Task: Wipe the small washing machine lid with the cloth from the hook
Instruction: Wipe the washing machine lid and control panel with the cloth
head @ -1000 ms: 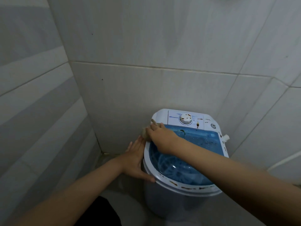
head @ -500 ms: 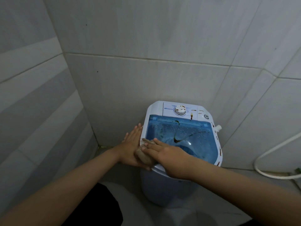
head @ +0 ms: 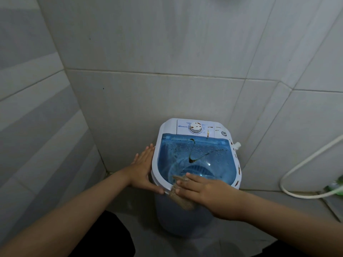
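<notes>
A small white washing machine [head: 185,216] stands in a tiled corner, topped by a see-through blue lid [head: 193,156] with dark brown streaks and water drops on it. My left hand [head: 143,169] lies flat and open against the machine's left rim. At the lid's near-left corner my right hand [head: 206,193] presses a crumpled brownish cloth [head: 181,196] down, fingers spread over it; part of the cloth hangs over the front rim. The white control panel with its dial [head: 195,127] sits at the back, also spotted brown.
Grey tiled walls [head: 130,101] close in behind and to the left. A white hose [head: 297,167] curves along the wall and floor at the right, with something green [head: 336,184] at the right edge. Dark clothing shows at the bottom.
My right hand has dragged the cloth along the lid's left edge from the back-left corner to the near-left corner. My left hand has stayed on the machine's left side. The view has tilted.
</notes>
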Action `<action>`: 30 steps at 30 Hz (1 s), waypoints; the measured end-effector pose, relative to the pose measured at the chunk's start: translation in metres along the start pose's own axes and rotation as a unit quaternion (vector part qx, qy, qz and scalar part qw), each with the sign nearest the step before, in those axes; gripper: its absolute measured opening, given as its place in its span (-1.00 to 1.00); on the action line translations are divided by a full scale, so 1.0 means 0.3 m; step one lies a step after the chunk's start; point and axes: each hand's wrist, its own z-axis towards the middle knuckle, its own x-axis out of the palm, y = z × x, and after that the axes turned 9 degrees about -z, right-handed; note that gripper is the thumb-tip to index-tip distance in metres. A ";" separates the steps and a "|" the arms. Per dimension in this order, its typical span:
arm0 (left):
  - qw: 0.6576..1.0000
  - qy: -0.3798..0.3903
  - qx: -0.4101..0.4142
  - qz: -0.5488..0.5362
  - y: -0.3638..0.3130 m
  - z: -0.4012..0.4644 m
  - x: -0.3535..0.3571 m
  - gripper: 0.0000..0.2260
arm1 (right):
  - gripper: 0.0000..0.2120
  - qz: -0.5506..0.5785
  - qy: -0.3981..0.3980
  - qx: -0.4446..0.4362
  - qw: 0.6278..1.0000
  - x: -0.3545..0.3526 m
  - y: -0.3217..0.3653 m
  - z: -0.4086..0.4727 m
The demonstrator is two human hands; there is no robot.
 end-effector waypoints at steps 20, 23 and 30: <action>1.000 -0.006 -0.025 -0.010 -0.110 -0.027 -0.051 0.37 | -0.50 0.157 0.031 0.130 0.979 -0.121 -0.162 -0.204; 1.000 0.014 -0.013 0.010 -0.133 -0.012 -0.042 0.37 | -0.54 0.172 -0.030 0.208 0.962 -0.171 -0.264 -0.167; 0.999 0.014 -0.016 0.039 -0.141 -0.006 -0.031 0.38 | -0.64 0.060 -0.111 0.409 0.904 -0.093 -0.589 -0.014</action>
